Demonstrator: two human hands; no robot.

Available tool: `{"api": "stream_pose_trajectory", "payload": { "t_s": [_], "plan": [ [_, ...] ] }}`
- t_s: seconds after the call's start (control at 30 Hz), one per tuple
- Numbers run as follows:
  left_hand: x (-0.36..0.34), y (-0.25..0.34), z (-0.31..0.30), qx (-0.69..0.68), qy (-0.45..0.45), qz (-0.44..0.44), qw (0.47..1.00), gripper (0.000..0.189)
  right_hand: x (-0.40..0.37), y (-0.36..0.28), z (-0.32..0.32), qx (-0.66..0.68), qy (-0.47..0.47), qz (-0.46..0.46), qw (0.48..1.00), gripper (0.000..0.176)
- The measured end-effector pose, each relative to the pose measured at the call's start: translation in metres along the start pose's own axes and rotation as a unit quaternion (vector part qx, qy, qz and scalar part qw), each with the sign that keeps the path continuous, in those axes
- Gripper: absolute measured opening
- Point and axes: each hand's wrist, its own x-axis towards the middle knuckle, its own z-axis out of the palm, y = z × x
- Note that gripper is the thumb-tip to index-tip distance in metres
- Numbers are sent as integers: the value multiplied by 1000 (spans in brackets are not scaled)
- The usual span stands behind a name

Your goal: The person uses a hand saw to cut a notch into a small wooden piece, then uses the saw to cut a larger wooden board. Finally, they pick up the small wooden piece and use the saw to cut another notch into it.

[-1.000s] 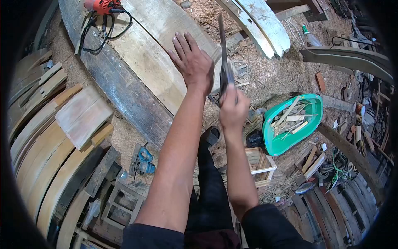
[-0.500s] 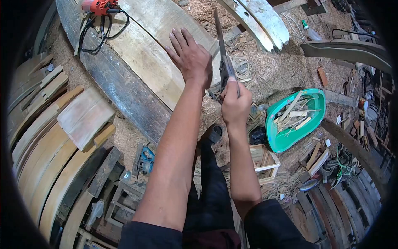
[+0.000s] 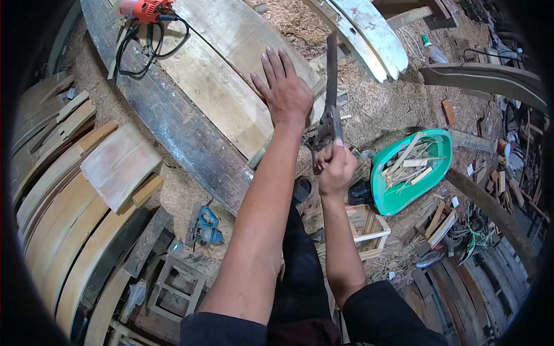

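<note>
My left hand (image 3: 288, 95) lies on a pale wooden board (image 3: 208, 81), its fingers spread and pointing up the view. To its right, my right hand (image 3: 336, 170) is wrapped round the handle of a handsaw (image 3: 331, 81). The saw's narrow, dark blade points up the view, beside the right end of the boards. My right fingers hide part of the handle. A dark weathered plank (image 3: 173, 127) lies along the lower left side of the pale boards.
An orange power tool (image 3: 147, 10) with a black cord rests on the boards. A green tub (image 3: 404, 203) of wood scraps stands right of my right hand. A blue jigsaw (image 3: 208, 225) lies on the floor. Curved timbers (image 3: 69, 230) are stacked at left.
The saw and my right hand have moved down and slightly right in view. My left hand appears further right, still flat on the board. The surroundings have shifted slightly too.
</note>
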Motion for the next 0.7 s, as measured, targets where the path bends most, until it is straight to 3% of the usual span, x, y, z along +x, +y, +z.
{"api": "stream_pose_trajectory", "payload": {
  "t_s": [0.1,0.13,0.23,0.33,0.57,0.7],
  "plan": [
    [-4,-3,7,-8,15,3,1000,64,-13,-19,24,-257,32,-78,963,33],
    [-4,-3,8,-7,21,4,1000,63,-15,-27,21,-265,38,-53,962,29],
    [-1,-2,8,4,28,8,1000,63,-49,-23,4,-288,33,-99,952,29],
    [0,-1,5,14,10,3,1000,63,-96,-15,-12,-250,42,-54,966,31],
    [3,-1,5,23,7,8,1000,65,-19,-23,25,-239,74,-60,966,34],
    [-4,-2,6,41,-12,7,999,65,-99,-31,9,-264,80,-76,958,27]
  ]
}}
